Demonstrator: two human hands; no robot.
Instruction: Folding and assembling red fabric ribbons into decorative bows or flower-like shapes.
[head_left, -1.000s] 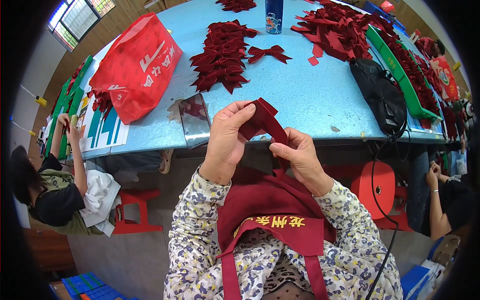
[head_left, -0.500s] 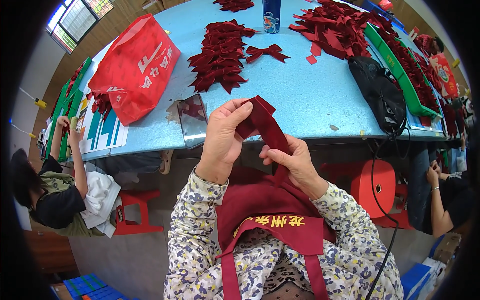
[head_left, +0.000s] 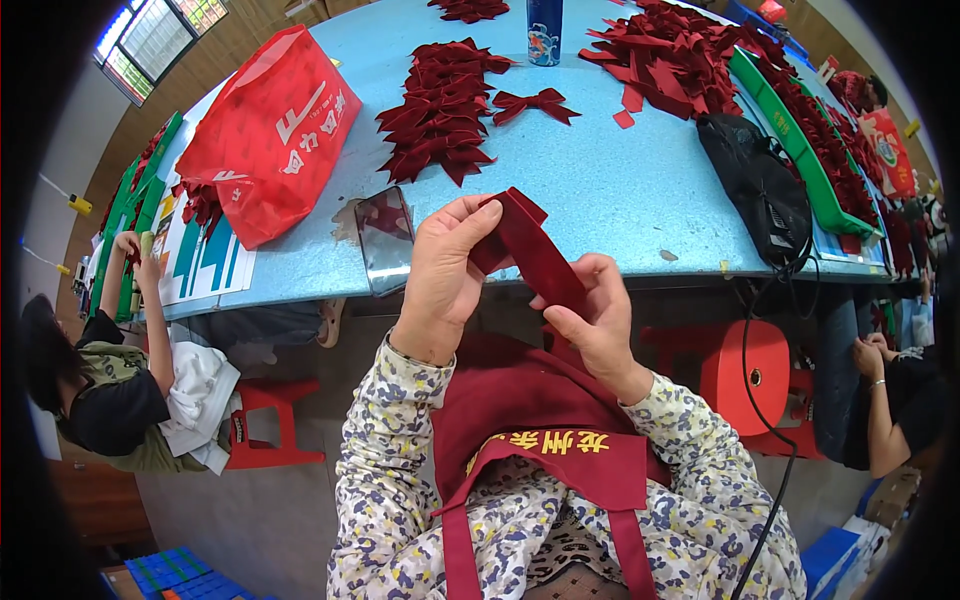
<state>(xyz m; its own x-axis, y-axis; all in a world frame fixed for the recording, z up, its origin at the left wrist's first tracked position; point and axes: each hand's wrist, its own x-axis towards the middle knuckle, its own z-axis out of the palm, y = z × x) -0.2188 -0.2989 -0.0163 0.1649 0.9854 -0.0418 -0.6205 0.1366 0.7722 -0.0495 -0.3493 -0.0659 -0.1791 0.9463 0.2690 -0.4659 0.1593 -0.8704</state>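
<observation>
A dark red velvet ribbon (head_left: 540, 255) is stretched between my hands, above my lap at the table's near edge. My left hand (head_left: 447, 265) pinches its folded upper end between thumb and fingers. Lower down, my right hand (head_left: 597, 320) is closed round the other stretch of the ribbon, the fingers partly behind it. A phone (head_left: 385, 240) lies on the table just left of my left hand. Beyond my hands a single finished bow (head_left: 535, 106) lies beside a row of overlapping red bows (head_left: 437, 110).
On the blue table (head_left: 610, 190) stand a red bag (head_left: 275, 140) at left and a blue bottle (head_left: 543, 32) at the back. A ribbon heap (head_left: 665, 60), a black bag (head_left: 757, 185) with a cable and a green tray (head_left: 800, 140) are at right. Other people sit on both sides.
My right hand has turned and shifted slightly, its thumb dropping away from the ribbon's front. The ribbon's lower stretch now goes into the fingers. My left hand keeps its pinch.
</observation>
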